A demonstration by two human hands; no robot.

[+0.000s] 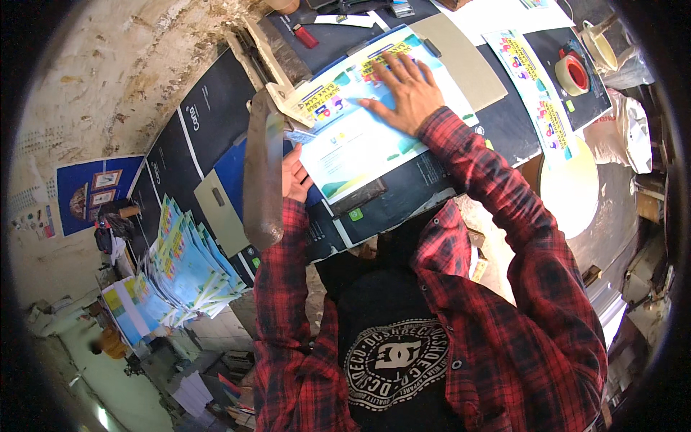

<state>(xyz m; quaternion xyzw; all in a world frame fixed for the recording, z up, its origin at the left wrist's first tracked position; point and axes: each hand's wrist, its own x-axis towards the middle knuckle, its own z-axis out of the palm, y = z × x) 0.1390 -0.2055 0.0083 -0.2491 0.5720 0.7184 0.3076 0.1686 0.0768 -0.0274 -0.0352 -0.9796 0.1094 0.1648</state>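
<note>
A colourful printed sheet (360, 151) in white, blue and green lies at a slant on the dark work table. My right hand (410, 93) rests flat on its upper part, fingers spread. Close to the sheet's left edge is my left hand (296, 176), palm partly covered by a long brown lever (263, 173); the fingers that show are stretched out. The lever belongs to a cream metal device (288, 97), which looks like a paper cutter and meets the sheet's upper left side. A beige board (468, 61) extends beyond the sheet on the right.
A fanned pile of printed sheets (183, 266) stands at the left. At the right lie a printed strip (529, 93) and a tape roll (572, 74); a round stool seat (568, 189) stands below. A red lighter (305, 36) lies at the back, and a stained wall (122, 79) rises at the left.
</note>
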